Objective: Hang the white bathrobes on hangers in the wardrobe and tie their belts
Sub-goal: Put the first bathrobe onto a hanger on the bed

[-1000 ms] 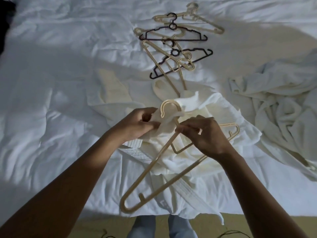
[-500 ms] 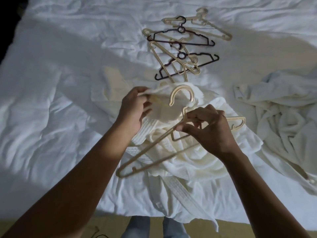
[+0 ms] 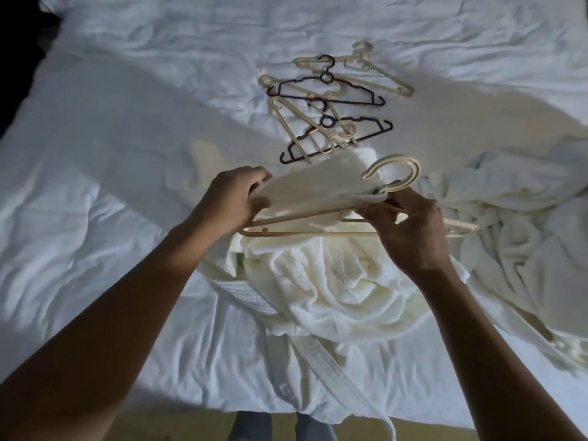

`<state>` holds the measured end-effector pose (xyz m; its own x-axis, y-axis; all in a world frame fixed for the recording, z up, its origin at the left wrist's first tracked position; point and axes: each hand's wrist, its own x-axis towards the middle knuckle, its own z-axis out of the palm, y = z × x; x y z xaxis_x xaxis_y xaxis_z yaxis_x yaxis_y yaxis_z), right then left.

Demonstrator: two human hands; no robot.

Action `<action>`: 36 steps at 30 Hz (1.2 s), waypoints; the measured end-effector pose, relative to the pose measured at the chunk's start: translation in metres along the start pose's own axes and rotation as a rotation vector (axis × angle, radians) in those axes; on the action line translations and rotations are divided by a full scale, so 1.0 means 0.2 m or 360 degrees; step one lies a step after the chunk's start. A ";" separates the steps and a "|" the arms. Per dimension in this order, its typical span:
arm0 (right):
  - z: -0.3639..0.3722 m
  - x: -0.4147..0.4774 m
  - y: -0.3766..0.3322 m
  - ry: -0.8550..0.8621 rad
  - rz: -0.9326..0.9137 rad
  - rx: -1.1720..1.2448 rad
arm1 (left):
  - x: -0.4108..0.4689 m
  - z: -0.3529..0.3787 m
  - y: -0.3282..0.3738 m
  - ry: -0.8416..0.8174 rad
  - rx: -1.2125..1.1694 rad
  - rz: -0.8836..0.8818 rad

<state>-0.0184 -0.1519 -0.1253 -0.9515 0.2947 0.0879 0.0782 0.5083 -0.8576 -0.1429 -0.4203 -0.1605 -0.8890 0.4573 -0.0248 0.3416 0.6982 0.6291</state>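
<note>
levelling cream plastic hanger [image 3: 318, 233], pinching its neck with right hand [image 3: 410, 230], gripping white towelling bathrobe [image 3: 318, 183] shoulder onto it with left hand [image 3: 232, 198].

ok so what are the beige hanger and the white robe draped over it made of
Slim beige hanger: probably moulded plastic, smooth, matte; thin even bars with the hook in one piece. Cream-white bathrobe: soft cotton-like cloth, seemingly waffle or terry; it crumples in thick folds, and its belt shows a ribbed weave.
</note>
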 end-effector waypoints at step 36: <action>0.01 0.36 0.69 -0.0759 0.0404 -0.1124 | -0.51 0.18 0.01 -0.0178 0.0314 -0.0209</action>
<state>-0.0775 -0.0624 -0.2390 -0.8907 0.1782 -0.4182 0.3190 0.9003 -0.2960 -0.0414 -0.4453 -0.1838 -0.8942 0.4059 -0.1887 0.2882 0.8446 0.4513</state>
